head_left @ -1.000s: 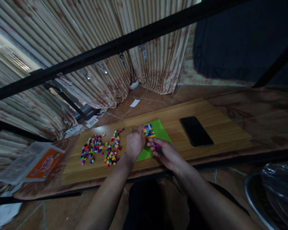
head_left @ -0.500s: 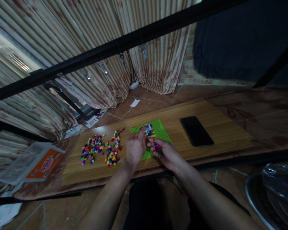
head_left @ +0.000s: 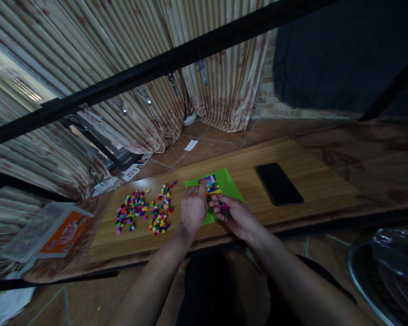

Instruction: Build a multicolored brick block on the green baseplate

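A green studded baseplate [head_left: 230, 183] lies on the wooden board, bearing a block of small coloured toy bricks [head_left: 213, 185] in rows. My left hand [head_left: 194, 207] is over the plate's left part, fingers close together and their tips at the edge of those rows. Whatever its fingertips pinch is too small to make out. Just right of it, my right hand [head_left: 236, 216] is palm up over the near part of the plate. Its curled fingers hold a few small bricks [head_left: 223, 207], purple ones among them. The two hands nearly touch and hide part of the plate.
Loose coloured bricks [head_left: 132, 208] lie in heaps on the board's left. A black phone or tablet [head_left: 279, 184] rests on the right of the wooden board [head_left: 319, 183]. A clear plastic box [head_left: 30, 237] with an orange label stands far left. A dark bar [head_left: 129, 77] crosses beyond.
My left hand's fingers have shifted slightly at the brick rows. My right hand stays almost in place with its bricks. The whole view has moved a little.
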Available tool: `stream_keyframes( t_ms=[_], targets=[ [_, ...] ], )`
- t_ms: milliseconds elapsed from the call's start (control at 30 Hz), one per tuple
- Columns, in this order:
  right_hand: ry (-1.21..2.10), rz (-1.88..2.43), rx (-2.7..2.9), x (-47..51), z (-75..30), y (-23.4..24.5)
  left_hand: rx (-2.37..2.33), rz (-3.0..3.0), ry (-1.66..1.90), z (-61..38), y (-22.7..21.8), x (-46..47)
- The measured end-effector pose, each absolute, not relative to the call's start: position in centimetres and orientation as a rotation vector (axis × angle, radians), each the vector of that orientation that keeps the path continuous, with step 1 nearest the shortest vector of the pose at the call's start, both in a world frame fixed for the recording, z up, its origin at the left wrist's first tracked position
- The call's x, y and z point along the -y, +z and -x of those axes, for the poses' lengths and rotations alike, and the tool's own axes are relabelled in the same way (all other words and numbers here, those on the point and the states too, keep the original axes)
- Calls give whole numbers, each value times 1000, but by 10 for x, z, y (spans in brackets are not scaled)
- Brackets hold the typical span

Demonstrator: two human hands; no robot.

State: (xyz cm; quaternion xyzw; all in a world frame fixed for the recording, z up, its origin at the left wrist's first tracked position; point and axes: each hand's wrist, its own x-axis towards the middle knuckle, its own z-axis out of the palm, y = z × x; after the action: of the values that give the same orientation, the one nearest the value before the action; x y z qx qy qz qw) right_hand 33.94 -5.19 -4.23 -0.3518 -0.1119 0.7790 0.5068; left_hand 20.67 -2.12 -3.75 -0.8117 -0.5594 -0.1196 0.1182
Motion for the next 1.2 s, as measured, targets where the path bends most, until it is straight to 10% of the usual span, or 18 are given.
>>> stream_keyframes(
  t_ms=[567,1200],
  targets=[
    [1973,752,121,53,-341,-30,1792,2477,-1011,-206,-11,60],
    [2074,666,119,53,-341,-34,1776,2444,-714,-213,-19,71]
  ],
)
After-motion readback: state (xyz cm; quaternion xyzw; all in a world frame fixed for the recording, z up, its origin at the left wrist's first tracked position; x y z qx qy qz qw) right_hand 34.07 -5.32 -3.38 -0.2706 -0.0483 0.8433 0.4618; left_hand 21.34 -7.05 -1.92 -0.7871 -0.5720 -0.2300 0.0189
